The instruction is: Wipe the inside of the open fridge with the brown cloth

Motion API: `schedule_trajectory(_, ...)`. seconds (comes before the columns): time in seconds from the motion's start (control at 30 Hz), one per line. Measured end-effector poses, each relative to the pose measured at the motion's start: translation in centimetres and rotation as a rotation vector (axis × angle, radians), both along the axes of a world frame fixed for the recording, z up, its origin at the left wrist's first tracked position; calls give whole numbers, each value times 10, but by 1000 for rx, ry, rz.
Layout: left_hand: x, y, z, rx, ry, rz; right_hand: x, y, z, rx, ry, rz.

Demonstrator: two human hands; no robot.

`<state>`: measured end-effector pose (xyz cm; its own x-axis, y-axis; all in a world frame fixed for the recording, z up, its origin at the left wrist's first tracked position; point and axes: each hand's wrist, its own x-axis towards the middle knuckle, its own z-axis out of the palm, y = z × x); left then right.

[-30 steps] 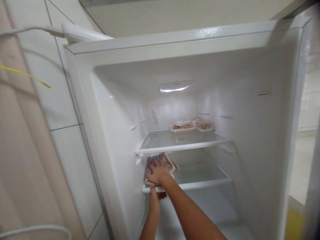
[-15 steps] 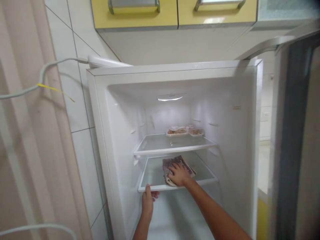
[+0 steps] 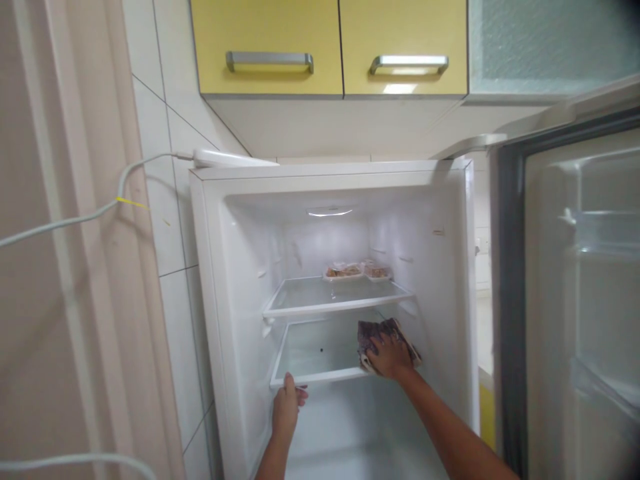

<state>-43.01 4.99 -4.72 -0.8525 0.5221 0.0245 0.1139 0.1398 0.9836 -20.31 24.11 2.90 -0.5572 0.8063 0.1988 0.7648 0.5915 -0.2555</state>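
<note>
Your right grip [image 3: 390,355] is spread on the cloth [image 3: 371,331], lower shelf [image 3: 303,357] right; left grip [image 3: 287,405] pinches the shelf's near-left edge. Cloth looks soft, light: palm its middle.

Our bare left forearm [image 3: 275,453] rises steeply to the left grip [image 3: 285,409], its thumb pointing up and its fingers bent inward, set apart from the thumb. Our bare right forearm [image 3: 447,421] slants forward and leftward, the right grip [image 3: 390,357] palm down, fingers spread.
</note>
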Motion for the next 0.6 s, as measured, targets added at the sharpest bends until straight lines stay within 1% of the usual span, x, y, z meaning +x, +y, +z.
schedule_trajectory(0.13, 3, 0, 5, -15, -49, -18, 9, -12, -3, 19, 1, -47)
schedule_trajectory(0.3, 3, 5, 5, 1, -106, -14, 22, -19, -12, 27, 18, -48)
schedule_trajectory(0.43, 0, 7, 3, 22, -136, -16, 22, -15, -17, 12, 28, -53)
schedule_trajectory(0.6, -1, 9, -2, 104, -221, -56, 7, 0, -9, -26, 6, -62)
